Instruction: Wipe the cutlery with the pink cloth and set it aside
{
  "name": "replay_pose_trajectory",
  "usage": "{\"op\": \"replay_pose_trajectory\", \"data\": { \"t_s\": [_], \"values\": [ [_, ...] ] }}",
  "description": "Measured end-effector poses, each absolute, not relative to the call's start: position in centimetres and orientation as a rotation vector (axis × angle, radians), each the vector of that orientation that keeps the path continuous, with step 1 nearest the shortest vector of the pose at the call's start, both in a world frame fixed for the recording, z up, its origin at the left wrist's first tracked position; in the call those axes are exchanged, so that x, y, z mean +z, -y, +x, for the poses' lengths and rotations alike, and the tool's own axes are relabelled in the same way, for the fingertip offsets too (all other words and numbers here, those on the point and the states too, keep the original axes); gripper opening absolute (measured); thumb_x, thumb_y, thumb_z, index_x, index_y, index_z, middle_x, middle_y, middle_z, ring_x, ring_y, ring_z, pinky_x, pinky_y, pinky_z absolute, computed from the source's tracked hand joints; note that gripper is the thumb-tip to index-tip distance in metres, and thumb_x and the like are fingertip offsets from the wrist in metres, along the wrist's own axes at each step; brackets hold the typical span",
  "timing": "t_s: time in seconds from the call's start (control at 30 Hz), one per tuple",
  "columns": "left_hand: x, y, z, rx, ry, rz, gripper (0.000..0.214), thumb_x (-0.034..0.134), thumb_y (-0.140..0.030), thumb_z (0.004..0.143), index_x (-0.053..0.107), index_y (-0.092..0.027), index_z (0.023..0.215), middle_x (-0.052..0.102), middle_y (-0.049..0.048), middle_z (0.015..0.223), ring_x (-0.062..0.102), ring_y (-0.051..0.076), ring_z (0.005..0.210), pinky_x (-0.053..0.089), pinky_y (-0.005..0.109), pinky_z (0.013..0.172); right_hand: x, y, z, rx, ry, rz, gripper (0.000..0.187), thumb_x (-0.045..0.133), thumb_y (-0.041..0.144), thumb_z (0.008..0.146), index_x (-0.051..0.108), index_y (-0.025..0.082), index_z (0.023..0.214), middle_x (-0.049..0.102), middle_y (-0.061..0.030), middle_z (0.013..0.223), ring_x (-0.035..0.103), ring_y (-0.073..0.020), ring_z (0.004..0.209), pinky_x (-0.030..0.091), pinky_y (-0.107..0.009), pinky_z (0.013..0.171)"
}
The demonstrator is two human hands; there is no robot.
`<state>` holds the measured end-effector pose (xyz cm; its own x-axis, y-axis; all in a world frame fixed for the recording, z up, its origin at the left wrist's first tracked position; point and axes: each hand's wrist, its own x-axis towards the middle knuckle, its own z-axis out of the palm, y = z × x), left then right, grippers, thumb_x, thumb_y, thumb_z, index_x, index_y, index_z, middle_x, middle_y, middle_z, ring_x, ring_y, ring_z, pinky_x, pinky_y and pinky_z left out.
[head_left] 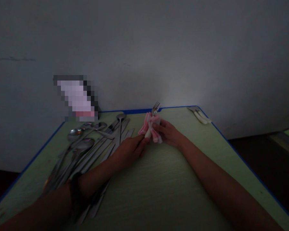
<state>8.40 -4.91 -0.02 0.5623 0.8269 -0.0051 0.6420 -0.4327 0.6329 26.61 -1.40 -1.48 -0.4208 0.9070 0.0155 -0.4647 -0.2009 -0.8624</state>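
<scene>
Above the middle of the table, my left hand (135,149) is closed on the pale handle of a fork (155,109), whose tines point up and away from me. A pink and white cloth (146,124) is bunched around the fork below its head. My right hand (168,132) pinches the cloth against the fork from the right side. Part of the handle is hidden by the cloth and fingers. To the left of my left hand lies a pile of metal spoons (85,144) and table knives (100,150), partly covered by my left forearm.
Two pieces of cutlery with white handles (201,117) lie at the far right corner of the pale green table (159,192), which has a blue edge. A pixelated upright rectangular object (75,98) leans by the grey wall (144,48) at back left.
</scene>
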Motion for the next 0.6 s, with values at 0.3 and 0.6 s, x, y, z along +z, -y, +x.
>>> {"op": "replay_pose_trajectory", "data": {
  "t_s": [0.3,0.6],
  "values": [
    [0.02,4.87,8.47,0.463,-1.195,2.181,0.04,0.026,-0.041,0.095,0.053,-0.017,0.078,0.056,-0.0038,0.054,0.053,0.011,0.049,0.039,0.023,0.057,-1.68,1.33,26.87,1.804,1.149,-0.625,0.037,0.077,0.029,0.063,0.059,0.017,0.093,0.062,-0.0003,0.079,0.057,-0.0117,0.067,0.047,-0.024,0.063],
    [0.03,4.88,8.46,0.459,-1.216,2.199,0.04,0.027,-0.04,0.094,0.05,-0.018,0.071,0.056,-0.0029,0.053,0.053,0.012,0.049,0.039,0.023,0.056,-1.94,1.09,27.05,1.72,1.367,-0.657,0.043,0.074,0.026,0.066,0.055,0.017,0.104,0.064,-0.0021,0.089,0.059,-0.0113,0.073,0.048,-0.025,0.069]
  ]
}}
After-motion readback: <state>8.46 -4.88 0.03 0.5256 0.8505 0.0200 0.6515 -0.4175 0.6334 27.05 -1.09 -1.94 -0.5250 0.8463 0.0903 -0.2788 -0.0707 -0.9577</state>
